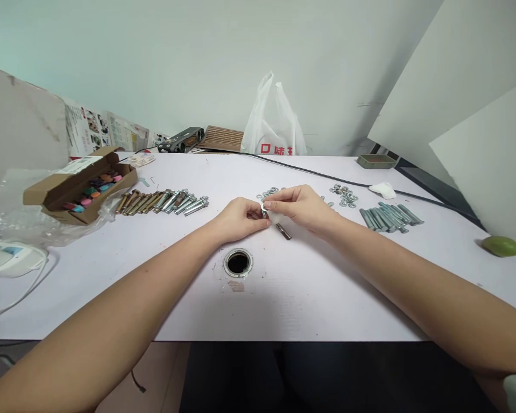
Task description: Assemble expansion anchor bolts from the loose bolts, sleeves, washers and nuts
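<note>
My left hand (239,218) and my right hand (300,207) meet over the middle of the white table (327,287). Both are closed in a pinch around a small metal bolt (282,230) whose dark end sticks out below the right hand. My right fingertips hold a small silver washer (264,205) at the bolt's upper end. Loose washers (272,191) lie just behind my hands. A row of assembled anchor bolts (163,202) lies to the left. A pile of plain grey bolts (389,217) lies to the right.
A round cable hole (238,263) sits just in front of my hands. A cardboard box of coloured pieces (83,189) stands at the left, more washers (344,196) at the right. A black cable (327,175), a white plastic bag (274,123) and a green fruit (501,246) are also here.
</note>
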A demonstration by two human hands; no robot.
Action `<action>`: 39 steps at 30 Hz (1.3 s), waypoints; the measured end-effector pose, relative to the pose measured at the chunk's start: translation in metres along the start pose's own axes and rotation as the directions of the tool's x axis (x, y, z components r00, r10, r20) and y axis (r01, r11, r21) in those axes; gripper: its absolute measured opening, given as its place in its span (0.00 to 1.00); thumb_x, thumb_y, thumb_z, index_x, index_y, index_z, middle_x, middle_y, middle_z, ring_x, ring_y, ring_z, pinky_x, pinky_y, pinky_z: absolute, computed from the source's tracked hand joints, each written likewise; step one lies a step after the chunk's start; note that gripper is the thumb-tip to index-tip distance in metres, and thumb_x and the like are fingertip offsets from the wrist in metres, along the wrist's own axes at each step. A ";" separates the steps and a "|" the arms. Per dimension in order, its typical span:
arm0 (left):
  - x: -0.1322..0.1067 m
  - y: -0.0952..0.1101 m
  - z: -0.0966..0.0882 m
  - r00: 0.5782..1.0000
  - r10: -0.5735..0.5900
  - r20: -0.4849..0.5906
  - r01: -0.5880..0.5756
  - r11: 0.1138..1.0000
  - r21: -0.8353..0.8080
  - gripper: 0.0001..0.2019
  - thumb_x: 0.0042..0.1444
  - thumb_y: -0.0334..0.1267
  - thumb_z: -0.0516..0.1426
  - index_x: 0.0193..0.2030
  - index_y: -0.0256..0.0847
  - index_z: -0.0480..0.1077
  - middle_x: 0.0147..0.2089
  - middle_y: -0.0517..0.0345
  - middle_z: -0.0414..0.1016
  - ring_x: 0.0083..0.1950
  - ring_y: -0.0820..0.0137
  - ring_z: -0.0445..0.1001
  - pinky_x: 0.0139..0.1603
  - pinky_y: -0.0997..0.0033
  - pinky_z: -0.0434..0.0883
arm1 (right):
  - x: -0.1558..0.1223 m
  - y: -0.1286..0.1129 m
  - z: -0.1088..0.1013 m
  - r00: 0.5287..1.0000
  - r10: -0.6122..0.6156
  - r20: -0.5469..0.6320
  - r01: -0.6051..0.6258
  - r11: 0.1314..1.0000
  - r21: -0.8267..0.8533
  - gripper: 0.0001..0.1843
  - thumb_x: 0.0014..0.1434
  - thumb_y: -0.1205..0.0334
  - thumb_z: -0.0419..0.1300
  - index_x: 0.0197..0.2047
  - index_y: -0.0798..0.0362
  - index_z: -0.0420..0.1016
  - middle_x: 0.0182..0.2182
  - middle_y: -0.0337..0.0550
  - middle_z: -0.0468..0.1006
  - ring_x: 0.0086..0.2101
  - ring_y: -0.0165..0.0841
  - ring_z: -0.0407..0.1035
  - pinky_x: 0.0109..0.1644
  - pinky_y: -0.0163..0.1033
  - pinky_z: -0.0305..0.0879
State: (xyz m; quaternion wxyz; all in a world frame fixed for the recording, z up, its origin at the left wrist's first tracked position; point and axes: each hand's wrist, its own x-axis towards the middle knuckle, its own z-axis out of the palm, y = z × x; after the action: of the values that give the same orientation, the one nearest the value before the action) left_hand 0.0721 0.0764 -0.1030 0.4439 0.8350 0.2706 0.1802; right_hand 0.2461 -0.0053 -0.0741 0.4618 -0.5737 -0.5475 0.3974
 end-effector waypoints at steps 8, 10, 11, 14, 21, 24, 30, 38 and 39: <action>-0.002 0.002 0.000 1.000 -0.001 -0.007 0.001 1.000 0.004 0.14 0.51 0.48 0.62 0.29 0.36 0.74 0.24 0.63 0.70 0.26 0.76 0.64 0.28 0.74 0.58 | -0.007 -0.006 0.002 0.981 -0.178 0.084 0.196 0.898 -0.394 0.17 0.61 0.52 0.57 0.34 0.54 0.83 0.28 0.41 0.78 0.31 0.32 0.68 0.34 0.38 0.61; -0.002 0.002 -0.002 1.000 -0.008 0.010 0.008 1.000 -0.026 0.14 0.51 0.48 0.63 0.30 0.36 0.75 0.26 0.62 0.72 0.27 0.75 0.66 0.29 0.74 0.60 | -0.005 -0.010 -0.008 0.971 -0.233 0.056 0.231 0.848 -0.476 0.18 0.62 0.52 0.55 0.33 0.53 0.82 0.29 0.41 0.78 0.32 0.33 0.68 0.36 0.38 0.61; -0.002 0.002 -0.002 1.000 -0.017 0.020 0.018 0.999 -0.044 0.14 0.50 0.48 0.63 0.32 0.36 0.76 0.27 0.61 0.74 0.29 0.75 0.68 0.30 0.74 0.62 | -0.004 -0.011 -0.016 0.968 -0.249 0.016 0.222 0.827 -0.516 0.17 0.62 0.52 0.55 0.33 0.53 0.81 0.30 0.41 0.79 0.33 0.34 0.69 0.38 0.39 0.62; -0.002 0.002 -0.004 0.998 -0.058 0.040 0.061 0.995 -0.082 0.14 0.49 0.46 0.64 0.35 0.37 0.77 0.32 0.58 0.78 0.33 0.73 0.73 0.35 0.74 0.67 | 0.000 -0.008 -0.056 0.955 -0.226 -0.194 0.040 0.742 -0.669 0.16 0.61 0.54 0.56 0.32 0.54 0.81 0.32 0.45 0.80 0.33 0.37 0.69 0.40 0.41 0.62; -0.001 0.001 -0.004 0.995 -0.080 0.052 0.084 0.994 -0.075 0.14 0.48 0.45 0.65 0.36 0.36 0.76 0.32 0.58 0.78 0.33 0.74 0.73 0.37 0.74 0.67 | 0.009 0.033 -0.147 0.842 0.068 -0.535 -0.487 0.522 -0.700 0.09 0.54 0.59 0.62 0.36 0.53 0.82 0.37 0.52 0.80 0.37 0.42 0.71 0.37 0.43 0.63; 0.000 0.000 -0.004 0.995 -0.082 0.054 0.085 0.994 -0.063 0.14 0.48 0.46 0.65 0.36 0.37 0.76 0.32 0.58 0.77 0.34 0.73 0.73 0.37 0.74 0.67 | 0.018 0.049 -0.158 0.874 0.063 -0.483 -0.439 0.532 -0.724 0.15 0.53 0.55 0.64 0.42 0.52 0.82 0.41 0.49 0.80 0.39 0.40 0.71 0.39 0.42 0.64; 0.001 -0.004 -0.004 0.997 -0.080 0.008 0.080 0.996 -0.038 0.16 0.48 0.47 0.65 0.38 0.36 0.76 0.33 0.56 0.77 0.35 0.72 0.73 0.39 0.72 0.68 | 0.031 0.065 -0.161 0.904 0.131 -0.406 -0.412 0.519 -0.749 0.16 0.52 0.56 0.64 0.44 0.49 0.82 0.38 0.44 0.81 0.31 0.35 0.69 0.36 0.41 0.63; 0.002 -0.001 -0.001 0.997 -0.083 -0.008 0.082 0.995 -0.061 0.14 0.47 0.44 0.66 0.35 0.36 0.76 0.33 0.57 0.78 0.35 0.73 0.74 0.37 0.73 0.68 | 0.029 0.050 -0.147 0.905 0.033 -0.425 -0.379 0.519 -0.767 0.09 0.51 0.60 0.60 0.34 0.54 0.79 0.32 0.47 0.80 0.31 0.36 0.70 0.33 0.40 0.62; 0.002 -0.001 -0.001 0.997 -0.081 -0.007 0.080 0.995 -0.059 0.14 0.47 0.45 0.66 0.35 0.37 0.76 0.33 0.57 0.79 0.35 0.72 0.74 0.37 0.73 0.68 | 0.029 0.047 -0.146 0.905 0.008 -0.425 -0.366 0.520 -0.772 0.10 0.51 0.61 0.60 0.36 0.54 0.78 0.34 0.47 0.80 0.33 0.37 0.71 0.35 0.40 0.63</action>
State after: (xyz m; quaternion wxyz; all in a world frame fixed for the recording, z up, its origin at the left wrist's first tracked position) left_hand 0.0726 0.0784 -0.1028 0.4737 0.8092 0.3008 0.1740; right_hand 0.4011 0.0111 -0.0803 0.1783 -0.8436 -0.5060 0.0199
